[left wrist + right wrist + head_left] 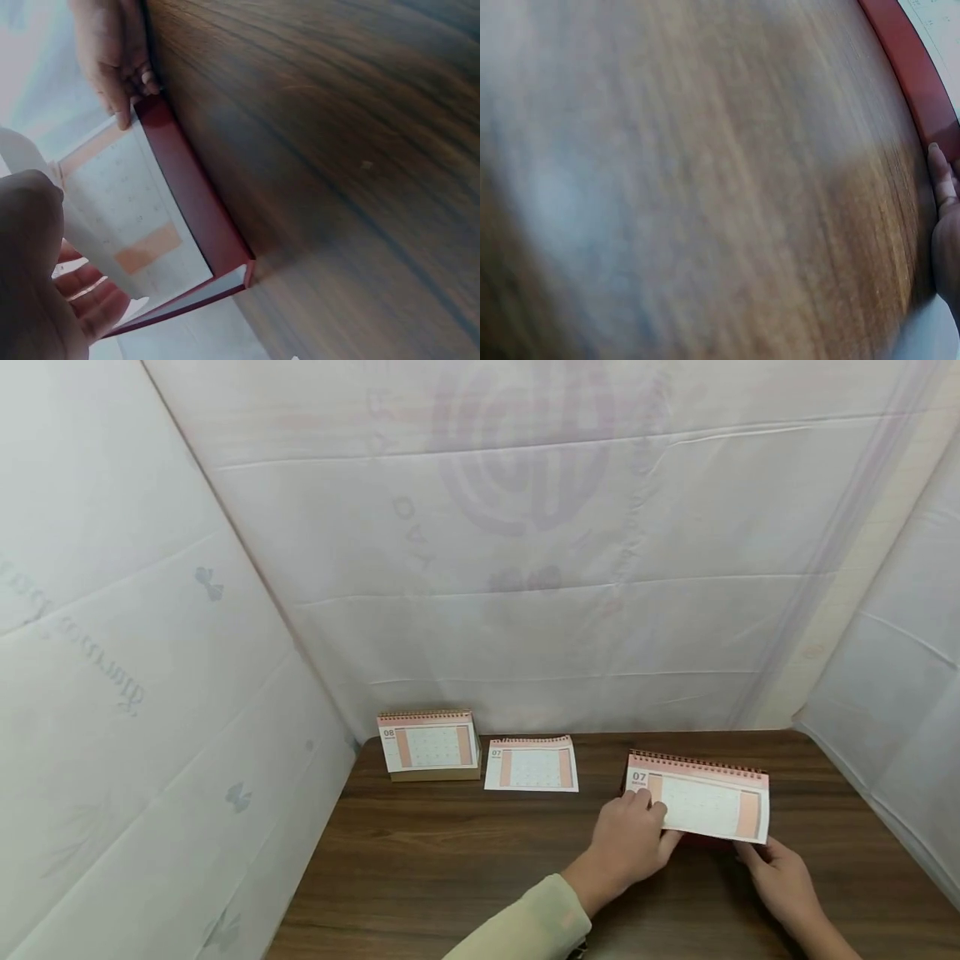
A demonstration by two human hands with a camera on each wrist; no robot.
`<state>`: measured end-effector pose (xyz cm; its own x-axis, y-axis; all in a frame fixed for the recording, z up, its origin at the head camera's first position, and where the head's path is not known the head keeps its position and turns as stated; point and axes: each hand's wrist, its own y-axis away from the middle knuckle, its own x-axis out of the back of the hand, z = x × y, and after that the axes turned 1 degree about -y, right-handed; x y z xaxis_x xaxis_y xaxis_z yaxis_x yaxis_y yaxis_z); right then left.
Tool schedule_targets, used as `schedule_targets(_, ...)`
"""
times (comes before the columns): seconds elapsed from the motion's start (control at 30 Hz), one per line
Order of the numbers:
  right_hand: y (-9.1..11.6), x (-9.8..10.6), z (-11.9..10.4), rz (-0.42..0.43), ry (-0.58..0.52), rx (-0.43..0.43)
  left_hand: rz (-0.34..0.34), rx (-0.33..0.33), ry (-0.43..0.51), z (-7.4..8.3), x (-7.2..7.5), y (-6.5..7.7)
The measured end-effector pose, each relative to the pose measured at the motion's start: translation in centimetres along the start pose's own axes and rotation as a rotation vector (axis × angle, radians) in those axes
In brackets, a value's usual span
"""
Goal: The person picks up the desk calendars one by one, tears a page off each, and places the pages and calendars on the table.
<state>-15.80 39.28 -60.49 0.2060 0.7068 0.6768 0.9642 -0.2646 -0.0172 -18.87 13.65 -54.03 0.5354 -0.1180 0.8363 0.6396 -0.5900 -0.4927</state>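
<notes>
A spiral-bound desk calendar (pixel 701 806) with a page marked 07 stands at the right of the table. My left hand (pixel 630 839) pinches that page near its lower left corner, and the page is lifted off the sheets beneath. In the left wrist view, a second calendar page (pixel 120 187) shows under it, against the dark red base (pixel 199 195). With the thumb on the front, my right hand (pixel 783 881) grips the calendar's lower right corner. Only part of the right hand (pixel 946 225) shows in the right wrist view, at the red base's edge.
Left of the hands lies a loose calendar sheet (pixel 531 767) marked 07, its top edge torn along the holes. Beside it stands another desk calendar (pixel 429 743) showing 08, on a tan base. White printed sheeting (pixel 525 635) hangs behind the brown wooden table (pixel 450 843).
</notes>
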Motion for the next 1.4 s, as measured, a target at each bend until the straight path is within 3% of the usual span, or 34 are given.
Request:
schedule_targets(0.17, 0.1, 0.2, 0.4, 0.023, 0.011, 0.003, -0.061, -0.009, -0.034, 0.8, 0.2, -0.7)
schedule_targets(0.3, 0.3, 0.1, 0.7, 0.027, 0.014, 0.016, 0.016, -0.050, -0.073, 1.2, 0.1, -0.7)
schedule_targets(0.5, 0.0, 0.1, 0.3, 0.041, 0.012, 0.020, 0.156, -0.105, -0.028, 1.1, -0.4, -1.0)
schedule_targets(0.8, 0.2, -0.2, 0.7, 0.028, 0.038, 0.015, 0.205, -0.053, 0.102, 0.9, -0.6, -0.8)
schedule_targets(1.2, -0.2, -0.2, 0.6, 0.028, -0.048, -0.016, 0.232, -0.016, 0.008, 1.6, -1.1, -1.9)
schedule_targets(1.4, 0.0, -0.2, 0.6, 0.049, -0.047, 0.003, 0.268, -0.046, -0.033, 1.6, -0.6, -2.1)
